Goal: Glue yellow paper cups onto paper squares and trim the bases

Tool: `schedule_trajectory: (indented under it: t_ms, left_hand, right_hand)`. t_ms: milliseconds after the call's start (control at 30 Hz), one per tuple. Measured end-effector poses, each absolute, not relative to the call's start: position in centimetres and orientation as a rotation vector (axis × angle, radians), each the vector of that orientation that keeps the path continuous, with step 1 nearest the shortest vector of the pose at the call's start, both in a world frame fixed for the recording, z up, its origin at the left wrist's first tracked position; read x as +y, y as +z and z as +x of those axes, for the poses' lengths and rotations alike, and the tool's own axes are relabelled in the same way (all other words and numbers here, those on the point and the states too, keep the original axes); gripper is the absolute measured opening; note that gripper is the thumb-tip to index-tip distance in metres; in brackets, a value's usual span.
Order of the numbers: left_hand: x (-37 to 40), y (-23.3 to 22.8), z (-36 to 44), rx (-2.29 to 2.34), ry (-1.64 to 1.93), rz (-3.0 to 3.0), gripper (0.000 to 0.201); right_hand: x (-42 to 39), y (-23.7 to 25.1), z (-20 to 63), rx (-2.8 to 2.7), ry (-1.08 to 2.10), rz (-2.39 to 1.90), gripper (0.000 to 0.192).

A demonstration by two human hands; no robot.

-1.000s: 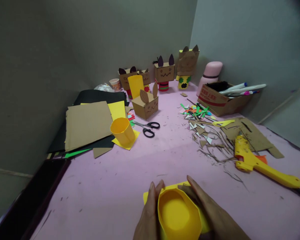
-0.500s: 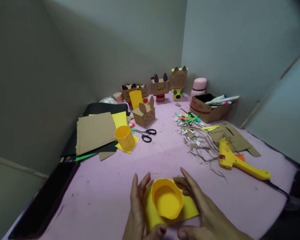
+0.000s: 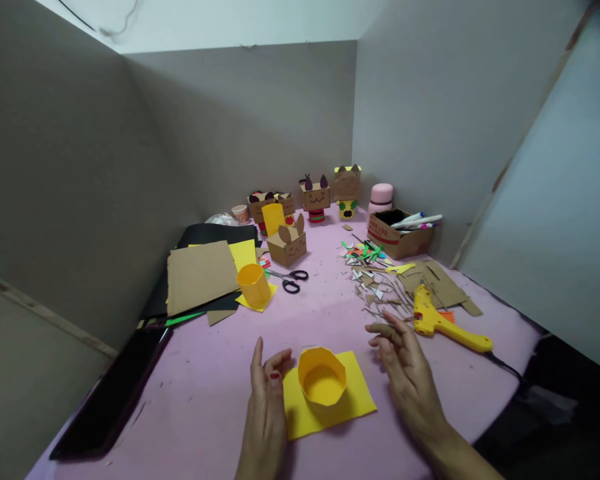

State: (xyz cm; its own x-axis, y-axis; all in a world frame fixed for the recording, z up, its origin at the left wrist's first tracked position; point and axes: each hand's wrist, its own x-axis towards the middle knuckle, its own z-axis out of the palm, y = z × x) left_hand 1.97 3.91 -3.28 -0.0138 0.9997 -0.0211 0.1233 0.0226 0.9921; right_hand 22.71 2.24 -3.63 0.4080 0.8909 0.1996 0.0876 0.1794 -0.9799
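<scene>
Two bare hands hover low over a pink table (image 3: pixel 220 400), both open and holding nothing. The left hand (image 3: pixel 266 393) stands on its edge, fingers loosely curled, thumb up, just beside a yellow paper sheet (image 3: pixel 353 407). The right hand (image 3: pixel 405 360) is lifted, palm turned inward, fingers spread and relaxed, apart from the sheet. Between the hands, an open yellow paper cup (image 3: pixel 322 383) stands upright on the sheet. Just beyond the right hand lies a yellow glue gun (image 3: pixel 447 327). Farther off, a cardboard box (image 3: pixel 397 241) bears red printing too small to read.
</scene>
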Motion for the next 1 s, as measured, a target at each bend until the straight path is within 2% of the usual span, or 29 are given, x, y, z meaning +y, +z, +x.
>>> schedule_trajectory:
  t_ms: [133, 1000]
  left_hand:
    - [3.8, -3.0, 1.9, 1.324, 1.132, 1.284, 0.060]
    - [4.3, -2.3, 1.9, 1.321, 1.156, 1.263, 0.064]
  right_hand:
    - [2.5, -3.7, 22.7, -1.058, 0.736, -1.283, 0.045]
    - [4.1, -3.6, 22.6, -1.103, 0.670, -1.333, 0.048]
